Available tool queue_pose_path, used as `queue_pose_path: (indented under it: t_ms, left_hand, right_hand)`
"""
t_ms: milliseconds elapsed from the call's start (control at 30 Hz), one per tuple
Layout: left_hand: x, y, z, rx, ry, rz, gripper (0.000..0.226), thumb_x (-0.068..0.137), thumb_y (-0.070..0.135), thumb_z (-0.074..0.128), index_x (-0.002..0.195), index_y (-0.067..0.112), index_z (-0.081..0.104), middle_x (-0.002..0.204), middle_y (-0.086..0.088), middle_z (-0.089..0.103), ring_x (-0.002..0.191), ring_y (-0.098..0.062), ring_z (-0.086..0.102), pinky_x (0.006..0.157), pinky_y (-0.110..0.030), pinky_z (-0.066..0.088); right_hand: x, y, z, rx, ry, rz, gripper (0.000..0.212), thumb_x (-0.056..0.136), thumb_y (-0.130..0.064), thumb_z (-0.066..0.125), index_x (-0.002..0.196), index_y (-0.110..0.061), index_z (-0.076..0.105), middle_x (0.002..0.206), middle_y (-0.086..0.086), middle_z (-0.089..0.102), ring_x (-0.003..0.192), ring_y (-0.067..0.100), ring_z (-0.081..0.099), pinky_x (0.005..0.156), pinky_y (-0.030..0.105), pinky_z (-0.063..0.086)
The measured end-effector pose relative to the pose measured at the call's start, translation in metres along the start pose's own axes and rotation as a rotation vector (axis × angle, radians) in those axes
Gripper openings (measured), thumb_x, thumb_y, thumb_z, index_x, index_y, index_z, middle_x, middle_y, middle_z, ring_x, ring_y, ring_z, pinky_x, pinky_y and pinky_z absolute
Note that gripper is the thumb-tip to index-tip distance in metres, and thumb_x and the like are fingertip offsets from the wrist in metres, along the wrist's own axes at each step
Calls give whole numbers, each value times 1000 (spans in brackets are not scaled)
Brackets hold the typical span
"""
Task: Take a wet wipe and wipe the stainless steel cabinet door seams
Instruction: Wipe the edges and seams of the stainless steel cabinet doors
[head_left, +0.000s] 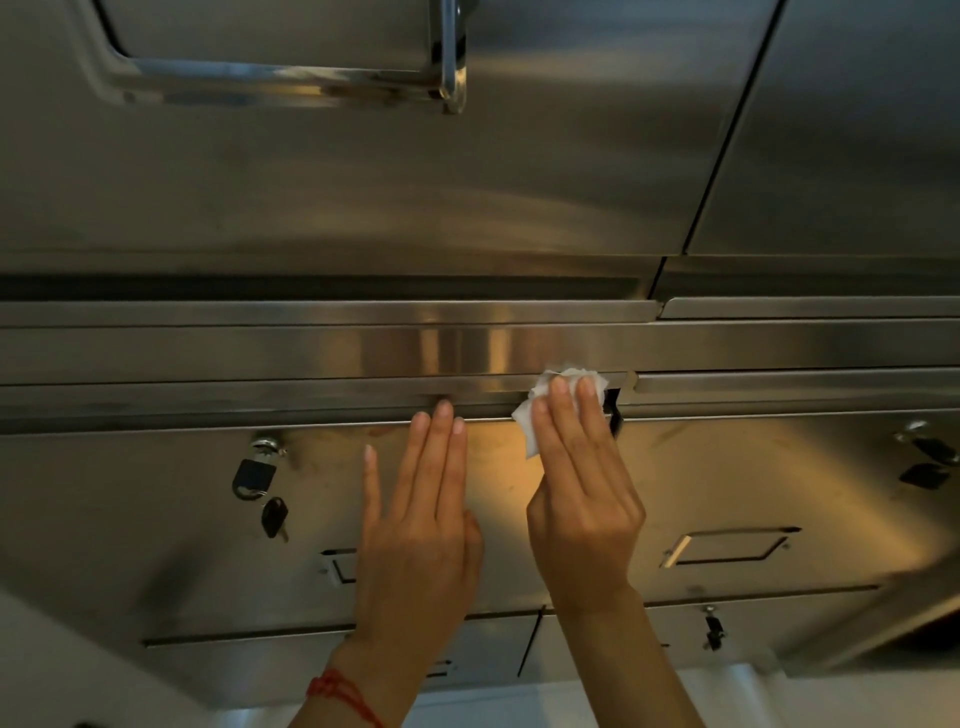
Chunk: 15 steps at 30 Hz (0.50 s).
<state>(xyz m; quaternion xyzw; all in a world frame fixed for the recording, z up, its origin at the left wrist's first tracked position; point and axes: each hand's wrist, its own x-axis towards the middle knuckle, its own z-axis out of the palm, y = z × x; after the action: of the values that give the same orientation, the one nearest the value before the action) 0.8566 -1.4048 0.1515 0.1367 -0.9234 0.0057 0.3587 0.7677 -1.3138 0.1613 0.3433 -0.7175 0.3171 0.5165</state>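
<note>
Right hand (582, 488) lay flat against the steel, its straight fingers (558, 402) pressing a white wet wipe (540, 410) onto the horizontal seam (311, 415) along the top edge of the lower cabinet door (675, 467). No finger curled round the wipe; it was held only by pressure against the metal. The wipe sat bunched under the fingertips, just beside the dark gap (615, 413) where this door met its neighbour to the right. Left hand (415, 519) rested open on the same door, fingers straight, their tips touching the seam to the left of the wipe and holding nothing. A red string (345, 693) circled the left wrist. A padlock (253, 475) with a key (274, 515) hung at the left of the door, and a recessed handle (727, 545) showed at the right. Above the seam ran a steel rail (260, 348), and above that an upper door (363, 182) with a bar handle (451, 57). Judged from this position, the wiping step was in hand, with the wipe already on the seam. The next move would call for steady downward pressure while the wipe was drawn along the seam line, with the cloth kept folded under the fingertips so that it entered the groove. Whether the corner gap had been cleaned could not be told.
</note>
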Motion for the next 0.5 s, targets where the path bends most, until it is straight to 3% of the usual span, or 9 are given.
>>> queue_pose_path:
  t_ms: [133,333,500]
  left_hand:
    - [0,2,0,-8,14,-4,64,80,21,40,140,2,27,146,-15,30,137,-26,24,105,-60,21]
    - [1,4,-1,-12,25,-14,61,84,27,40,139,1,29,145,-16,34,136,-26,26,106,-59,26]
    - [1,6,-1,-13,37,-24,59,87,29,39,139,1,30,145,-17,36,136,-26,27,105,-58,27]
  right_hand:
    - [1,17,-7,-40,-28,-58,27,87,10,57,112,3,64,122,16,60,118,31,55,97,42,48]
    - [1,16,-7,-30,0,47,25,90,11,51,111,6,64,121,19,60,118,36,54,97,43,47]
    - [3,6,-6,14,-38,-30,26,99,2,42,111,5,65,120,17,61,118,32,55,98,40,47]
